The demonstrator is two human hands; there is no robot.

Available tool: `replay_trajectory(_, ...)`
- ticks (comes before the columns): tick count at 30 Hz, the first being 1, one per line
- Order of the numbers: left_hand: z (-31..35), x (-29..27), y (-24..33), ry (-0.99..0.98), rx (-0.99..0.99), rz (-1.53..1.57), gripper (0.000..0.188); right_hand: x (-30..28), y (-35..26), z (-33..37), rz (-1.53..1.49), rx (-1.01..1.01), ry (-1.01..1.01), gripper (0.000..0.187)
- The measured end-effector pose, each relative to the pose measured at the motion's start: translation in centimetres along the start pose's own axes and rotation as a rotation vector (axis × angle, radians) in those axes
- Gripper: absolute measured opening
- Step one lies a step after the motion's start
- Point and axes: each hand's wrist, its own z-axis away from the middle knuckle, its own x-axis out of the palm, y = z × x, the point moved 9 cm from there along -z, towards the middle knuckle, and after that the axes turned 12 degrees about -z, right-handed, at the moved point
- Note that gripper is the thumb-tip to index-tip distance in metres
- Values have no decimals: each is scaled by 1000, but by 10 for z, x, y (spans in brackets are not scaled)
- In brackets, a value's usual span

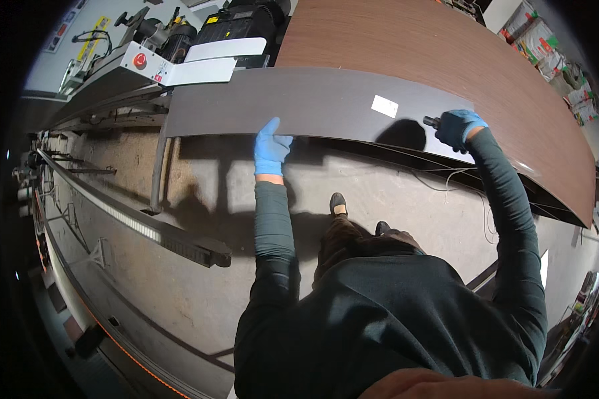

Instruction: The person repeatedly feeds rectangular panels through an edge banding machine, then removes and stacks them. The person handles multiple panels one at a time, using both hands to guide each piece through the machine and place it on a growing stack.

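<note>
A long dark grey panel [313, 100] lies across in front of me, with a small white label [385, 106] on its face. At the panel's near edge is my left hand [271, 149] in a blue glove, its forefinger stretched out over the surface and its thumb apart. My right hand [460, 130], gloved too, is closed over the panel's right end. From that fist a short black cylindrical tool [432, 122] pokes out to the left; the rest of it is hidden by the fingers.
Behind the panel spreads a large brown wood-grain board [406, 46]. A machine with a red stop button [140, 60] and dark motors [236, 26] stands at the far left. A long rail [140, 223] runs along the left. Thin cables [446, 186] hang under the right end.
</note>
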Motion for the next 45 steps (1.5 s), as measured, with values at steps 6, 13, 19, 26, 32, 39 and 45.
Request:
replay_trajectory(6,82,15,-70,127,140,111,26,-1,112,23,246,-40,154,31)
replay_trajectory(13,228,39,-148,200,410,221,24,27,115,10,525,-388,253,27)
replay_trajectory(19,371,32,-197,480,604,168,25,105,-51,131,553,-992,232,21)
replay_trajectory(26,558,50,-237,1040,927,-156,30,214,-139,344,767,-1451,91,26)
replay_trajectory(32,712,18,-349,1122,933,-59,10,320,-166,598,483,-2091,212,31)
replay_trajectory(39,854,19,-478,1589,843,91,7,521,-91,562,1226,-2105,-120,20)
replay_trajectory(45,945,71,-587,1934,918,-53,20,550,-8,279,1336,-946,-677,41)
